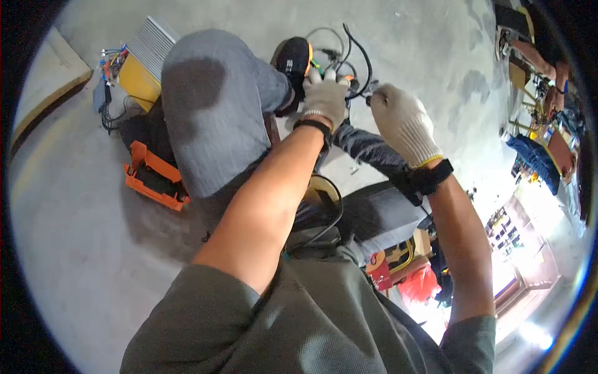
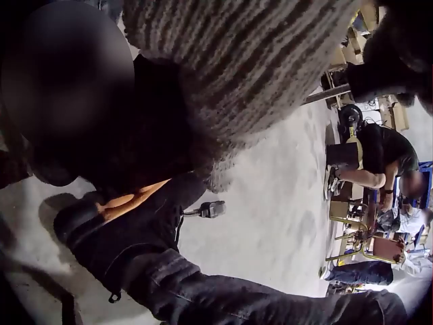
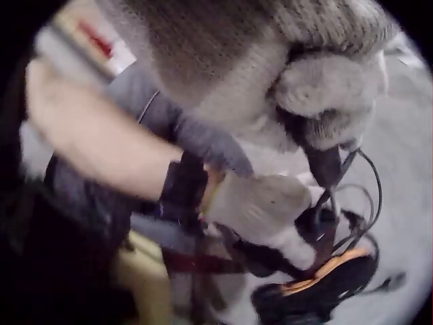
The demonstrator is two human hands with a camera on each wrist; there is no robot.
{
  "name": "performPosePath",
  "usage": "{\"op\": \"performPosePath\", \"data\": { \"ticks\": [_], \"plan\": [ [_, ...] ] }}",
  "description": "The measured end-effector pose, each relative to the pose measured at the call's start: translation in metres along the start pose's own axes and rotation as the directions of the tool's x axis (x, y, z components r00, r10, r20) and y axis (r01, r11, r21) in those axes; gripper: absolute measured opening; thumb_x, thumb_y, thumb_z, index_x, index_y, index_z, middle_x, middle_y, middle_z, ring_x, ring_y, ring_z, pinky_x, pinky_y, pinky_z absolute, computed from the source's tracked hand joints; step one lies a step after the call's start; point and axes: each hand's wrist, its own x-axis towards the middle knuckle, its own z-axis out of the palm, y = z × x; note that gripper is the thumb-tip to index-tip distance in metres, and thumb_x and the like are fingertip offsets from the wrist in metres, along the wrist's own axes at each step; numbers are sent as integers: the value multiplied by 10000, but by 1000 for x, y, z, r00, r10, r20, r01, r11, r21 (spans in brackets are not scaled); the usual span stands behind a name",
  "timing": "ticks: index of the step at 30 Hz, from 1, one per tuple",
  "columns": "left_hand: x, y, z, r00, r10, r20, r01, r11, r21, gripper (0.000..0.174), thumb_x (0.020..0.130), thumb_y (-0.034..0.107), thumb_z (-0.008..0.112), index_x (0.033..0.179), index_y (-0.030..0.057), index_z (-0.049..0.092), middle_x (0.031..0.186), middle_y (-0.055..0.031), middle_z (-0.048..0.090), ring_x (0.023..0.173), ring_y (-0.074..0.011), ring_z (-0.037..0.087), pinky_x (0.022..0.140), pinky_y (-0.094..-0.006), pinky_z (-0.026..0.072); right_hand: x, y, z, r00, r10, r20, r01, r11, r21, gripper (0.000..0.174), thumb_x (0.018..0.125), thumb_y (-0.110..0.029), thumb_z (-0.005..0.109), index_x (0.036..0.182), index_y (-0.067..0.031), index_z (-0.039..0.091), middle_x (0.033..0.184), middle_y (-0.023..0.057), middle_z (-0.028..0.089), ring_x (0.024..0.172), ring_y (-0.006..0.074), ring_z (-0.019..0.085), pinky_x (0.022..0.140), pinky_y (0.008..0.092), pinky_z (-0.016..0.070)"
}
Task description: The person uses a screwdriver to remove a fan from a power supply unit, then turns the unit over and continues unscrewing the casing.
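Observation:
My right hand [image 1: 402, 121], in a white knit glove, is to the right of the left hand. In the right wrist view its fingers curl round the thick, tapered end of a black cable [image 3: 323, 162]. That cable loops over the floor ahead of the left hand. My gloved left hand [image 1: 325, 100] is low beside a black and orange shoe [image 1: 291, 61]. In the right wrist view its thumb and fingers lie on either side of a dark object [image 3: 326, 227]; the glove hides most of it and I cannot tell its kind.
A loose plug [image 2: 211, 208] lies on the floor past the shoe. At the left are an orange open-topped bin [image 1: 138, 177] and a yellow box with a grey finned top [image 1: 152, 40] and loose wires. My bent knee [image 1: 215, 112] is beside the left arm. Another person [image 2: 389, 159] is in the background.

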Motion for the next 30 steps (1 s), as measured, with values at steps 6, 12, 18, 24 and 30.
{"op": "performPosePath", "data": {
  "ticks": [6,12,18,24,30],
  "plan": [
    [-8,-4,9,998,3,-68,-3,1000,-1,626,736,341,900,1310,219,684,1344,-118,573,1306,-435,473,1055,-563,450,-20,-9,-22,967,-158,199,182,977,-109,415,904,-176,710,1306,-90,648,1250,268,613,1133,414,682,946,478,571],
    [-2,-7,19,997,0,-76,6,997,82,604,755,344,876,1312,211,683,1367,-115,587,1340,-443,470,1057,-550,453,0,-13,19,952,-100,288,216,887,-408,348,993,-194,589,1304,-40,616,1294,209,669,1142,409,705,920,534,591],
    [-1,-2,12,999,-30,45,27,998,62,504,862,321,752,1354,243,680,1436,-112,579,1418,-443,440,1116,-591,390,8,-11,1,996,71,61,-70,997,-24,351,957,-271,578,1049,33,726,900,287,741,895,368,776,809,465,612],
    [3,-3,1,996,-37,78,33,998,53,671,786,386,862,1407,258,642,1489,-119,532,1451,-450,411,1145,-581,386,-13,-30,-24,979,59,197,-52,998,-42,402,936,-287,671,1201,15,675,1085,233,731,1026,366,745,883,450,595],
    [-5,-5,16,1000,-18,14,16,996,83,383,964,319,635,1344,311,679,1425,-57,562,1392,-416,449,1065,-594,411,-13,-29,-7,914,-205,351,381,735,-561,387,908,-67,657,1286,1,612,1239,207,646,1074,376,703,895,466,610]
  ]
}}
